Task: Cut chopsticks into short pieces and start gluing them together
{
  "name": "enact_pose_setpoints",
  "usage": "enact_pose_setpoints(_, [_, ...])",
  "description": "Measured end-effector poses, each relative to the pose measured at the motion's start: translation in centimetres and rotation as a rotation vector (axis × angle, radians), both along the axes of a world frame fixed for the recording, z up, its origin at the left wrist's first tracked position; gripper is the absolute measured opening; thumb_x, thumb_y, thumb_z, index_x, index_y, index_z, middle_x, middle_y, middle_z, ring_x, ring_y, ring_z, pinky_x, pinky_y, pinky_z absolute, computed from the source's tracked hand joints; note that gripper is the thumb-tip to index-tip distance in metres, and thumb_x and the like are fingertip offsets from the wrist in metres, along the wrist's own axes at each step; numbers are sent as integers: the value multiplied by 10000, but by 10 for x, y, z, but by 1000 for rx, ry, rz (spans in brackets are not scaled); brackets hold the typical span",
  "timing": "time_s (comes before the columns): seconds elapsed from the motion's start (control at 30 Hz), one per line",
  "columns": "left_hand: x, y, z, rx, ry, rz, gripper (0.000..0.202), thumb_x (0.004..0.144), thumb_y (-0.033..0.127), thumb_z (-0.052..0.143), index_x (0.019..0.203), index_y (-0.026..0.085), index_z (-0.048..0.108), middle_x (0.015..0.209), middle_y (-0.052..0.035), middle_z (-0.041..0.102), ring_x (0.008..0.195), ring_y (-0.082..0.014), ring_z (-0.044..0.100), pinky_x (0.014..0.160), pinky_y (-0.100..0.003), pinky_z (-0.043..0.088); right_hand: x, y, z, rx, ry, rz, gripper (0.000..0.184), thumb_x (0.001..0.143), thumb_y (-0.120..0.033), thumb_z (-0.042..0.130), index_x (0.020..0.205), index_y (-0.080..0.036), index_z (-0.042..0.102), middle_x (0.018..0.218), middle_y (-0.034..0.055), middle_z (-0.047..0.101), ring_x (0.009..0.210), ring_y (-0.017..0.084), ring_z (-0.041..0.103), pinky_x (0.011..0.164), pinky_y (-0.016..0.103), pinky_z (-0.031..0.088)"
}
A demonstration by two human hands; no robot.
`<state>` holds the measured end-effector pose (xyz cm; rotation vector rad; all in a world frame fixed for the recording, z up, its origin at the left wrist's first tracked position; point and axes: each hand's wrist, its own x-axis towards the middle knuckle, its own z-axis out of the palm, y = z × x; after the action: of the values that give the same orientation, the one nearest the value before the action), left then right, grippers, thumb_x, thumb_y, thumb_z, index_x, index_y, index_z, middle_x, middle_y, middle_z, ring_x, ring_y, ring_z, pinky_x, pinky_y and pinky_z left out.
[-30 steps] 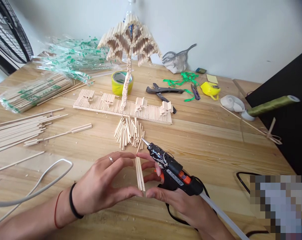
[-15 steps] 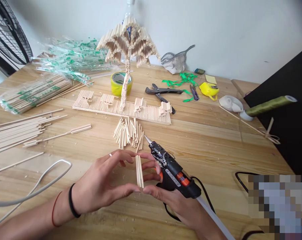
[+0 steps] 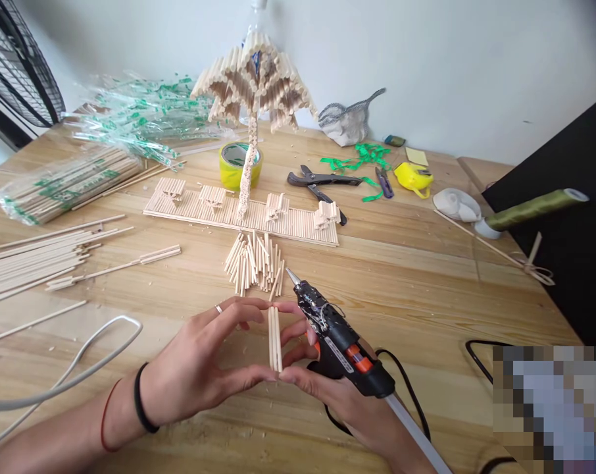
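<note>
My left hand [image 3: 204, 365] pinches a pair of short wooden sticks [image 3: 275, 337] end to end between thumb and forefinger, close above the table. My right hand [image 3: 327, 382] grips a black and orange glue gun [image 3: 340, 339], nozzle pointing up and left, while its thumb and a finger also press on the same sticks from the right. A heap of cut stick pieces [image 3: 255, 262] lies just beyond my fingers. Further back stands a stick-built tree [image 3: 251, 92] on a flat stick base [image 3: 239, 214].
Long sticks [image 3: 36, 260] and wrapped bundles [image 3: 66, 181] lie left. A white cable [image 3: 66, 375] loops near my left arm. Yellow tape roll [image 3: 235, 164], black cutters [image 3: 318, 183], green ribbon [image 3: 362, 158], a yellow tool [image 3: 414, 178] and a green thread spool [image 3: 529, 209] sit behind. Black cord [image 3: 475, 355] right.
The sticks have turned slightly more upright between my fingers and the glue gun's nozzle has drifted a little right; both hands stay in place.
</note>
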<state>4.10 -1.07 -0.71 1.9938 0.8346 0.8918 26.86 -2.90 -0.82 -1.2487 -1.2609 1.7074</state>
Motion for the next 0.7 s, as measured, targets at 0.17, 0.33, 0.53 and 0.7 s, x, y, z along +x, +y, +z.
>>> enact_pose_setpoints(0.17, [-1, -1, 0, -27, 35, 20, 536, 900, 209, 772, 1355, 212, 488, 1412, -135, 650, 1277, -219, 635, 1058, -335, 545, -3, 2, 6, -5, 0, -54, 397, 740, -210, 887, 1065, -235, 662, 1210, 46, 701, 855, 184, 741, 781, 260, 644])
enact_pose_setpoints(0.33, [0, -1, 1, -20, -10, 16, 450, 905, 201, 760, 1279, 218, 511, 1357, -130, 674, 1306, -232, 619, 1072, -355, 534, -1, 2, 2, 46, -14, -22, 618, 753, -302, 892, 1311, -257, 629, 1009, 37, 724, 822, 222, 749, 794, 331, 659])
enact_pose_setpoints(0.53, [1, -2, 1, -23, -22, 37, 423, 882, 192, 774, 1229, 217, 534, 1293, -120, 681, 1277, -235, 633, 1043, -342, 548, -3, 0, 4, 72, -80, -18, 514, 804, -380, 840, 1260, -222, 662, 969, 52, 723, 829, 227, 747, 799, 323, 643])
enact_pose_setpoints(0.7, [1, -2, 1, -22, 10, 42, 444, 864, 192, 786, 1226, 219, 531, 1301, -126, 674, 1250, -242, 644, 1015, -351, 560, -3, -1, 7, 47, -67, -17, 569, 793, -343, 849, 1314, -261, 637, 985, 37, 725, 790, 219, 751, 771, 326, 636])
